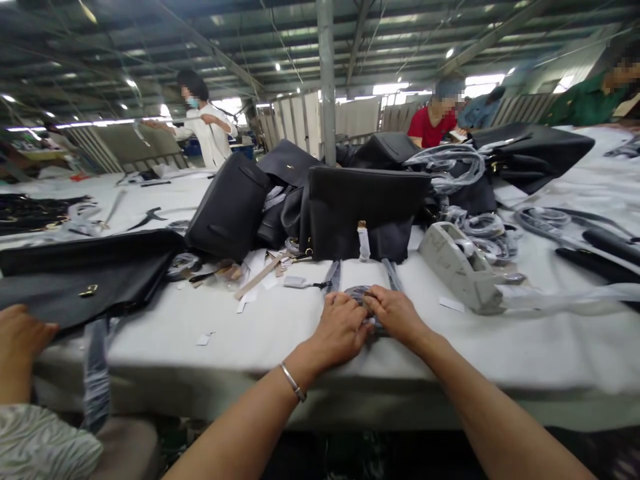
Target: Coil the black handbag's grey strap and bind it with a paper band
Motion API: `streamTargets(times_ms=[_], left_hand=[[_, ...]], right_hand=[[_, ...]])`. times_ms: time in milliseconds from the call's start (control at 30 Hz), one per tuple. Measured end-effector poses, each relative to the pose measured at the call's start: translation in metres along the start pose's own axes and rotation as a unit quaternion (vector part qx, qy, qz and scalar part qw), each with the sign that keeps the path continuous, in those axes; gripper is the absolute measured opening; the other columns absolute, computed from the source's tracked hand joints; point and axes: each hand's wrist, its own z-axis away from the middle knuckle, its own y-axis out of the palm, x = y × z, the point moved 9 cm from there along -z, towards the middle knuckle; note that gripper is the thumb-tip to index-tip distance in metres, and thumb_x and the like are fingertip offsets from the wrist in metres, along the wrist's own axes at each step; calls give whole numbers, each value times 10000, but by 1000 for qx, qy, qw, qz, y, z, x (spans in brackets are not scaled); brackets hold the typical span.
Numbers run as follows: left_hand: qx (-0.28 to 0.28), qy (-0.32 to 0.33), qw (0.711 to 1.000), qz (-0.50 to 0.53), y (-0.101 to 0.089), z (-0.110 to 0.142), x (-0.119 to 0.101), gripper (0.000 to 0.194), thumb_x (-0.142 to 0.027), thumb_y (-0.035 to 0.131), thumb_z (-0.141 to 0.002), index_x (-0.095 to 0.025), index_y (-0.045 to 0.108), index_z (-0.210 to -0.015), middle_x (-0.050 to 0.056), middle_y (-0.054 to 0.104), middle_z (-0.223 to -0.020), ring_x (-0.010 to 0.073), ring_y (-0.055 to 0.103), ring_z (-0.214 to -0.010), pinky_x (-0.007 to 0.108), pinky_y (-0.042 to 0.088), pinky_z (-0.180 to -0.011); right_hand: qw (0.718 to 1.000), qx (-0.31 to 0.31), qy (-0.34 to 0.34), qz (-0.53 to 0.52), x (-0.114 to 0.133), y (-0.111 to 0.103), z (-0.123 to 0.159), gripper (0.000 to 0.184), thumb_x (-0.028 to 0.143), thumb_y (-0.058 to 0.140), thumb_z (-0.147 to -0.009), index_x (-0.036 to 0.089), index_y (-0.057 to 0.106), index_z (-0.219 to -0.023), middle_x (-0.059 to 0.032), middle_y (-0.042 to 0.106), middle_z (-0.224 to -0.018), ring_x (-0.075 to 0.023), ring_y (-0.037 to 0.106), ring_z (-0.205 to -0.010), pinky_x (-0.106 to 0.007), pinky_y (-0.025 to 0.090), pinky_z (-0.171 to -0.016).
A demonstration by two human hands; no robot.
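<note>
1. The left hand (pixel 340 331) and the right hand (pixel 397 315) are both closed, and together they grip a small roll of grey strap (pixel 369 308). This roll sits near the front edge of the white table (pixel 260 340).
2. Two grey strips (pixel 333 277) go up from the roll toward a black leather handbag (pixel 365 213), so the roll seems to be still joined to this bag.
3. The work on this bag looks not finished, because the strips are not yet rolled fully. Its small clasp already has a white wrap (pixel 363 241).
4. Many plastic-covered rolls (pixel 480 237) lie beside a grey tape dispenser (pixel 463 267).
5. More black handbags (pixel 230 207) stand in a pile behind. They seem to be still waiting, but I cannot tell this surely.
6. At the left, a co-worker's hand (pixel 17 337) rests on a flat black bag (pixel 85 280).
</note>
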Motion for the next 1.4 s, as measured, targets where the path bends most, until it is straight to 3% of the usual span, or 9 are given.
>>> streamTargets(times_ms=[133, 533, 700, 967, 1133, 1400], left_hand=[[34, 0, 999, 3, 3, -5, 1, 201, -337, 564, -905, -178, 641, -1002, 74, 643, -992, 269, 494, -990, 456, 346, -922], [-47, -30, 993, 106, -6, 5, 13, 87, -291, 637, -872, -207, 631, -895, 14, 628, -890, 210, 510, -974, 425, 293, -991], [-49, -72, 985, 148, -3, 0, 26, 205, -317, 755, -768, -187, 615, -841, 4, 635, -848, 211, 535, -929, 401, 333, -930], [-24, -74, 985, 153, 0, -4, 32, 234, -362, 773, -754, -187, 625, -801, 8, 618, -835, 208, 537, -914, 371, 337, -898], [-37, -85, 979, 182, 3, -3, 35, 281, -388, 778, -742, -185, 599, -814, -7, 633, -826, 199, 535, -896, 359, 316, -894], [-18, -87, 981, 174, -1, -4, 31, 211, -381, 689, -828, -192, 599, -854, 6, 615, -859, 199, 512, -891, 346, 326, -884]], right_hand=[[1000, -14, 3, -8, -1, 0, 1, 193, 286, 470, -935, 207, 580, -797, -22, 622, -717, -183, 566, -687, -290, 348, -629], [991, -25, -32, -125, 0, -6, 7, 219, 353, 473, -906, 212, 623, -831, -9, 646, -755, -175, 583, -707, -292, 398, -685], [983, -38, -52, -171, 2, -9, 14, 256, 394, 484, -913, 209, 634, -818, -7, 640, -722, -167, 576, -665, -288, 419, -662], [964, -81, -125, -222, 12, -17, 24, 203, 343, 543, -892, 217, 701, -871, -30, 727, -856, -196, 672, -793, -304, 504, -773], [961, -85, -153, -213, 15, -21, 25, 178, 324, 563, -903, 219, 705, -882, -13, 728, -834, -176, 680, -750, -278, 522, -713], [942, -87, -300, -121, 41, -22, 44, 139, 169, 576, -895, 219, 705, -876, -16, 700, -824, -158, 662, -774, -262, 528, -703]])
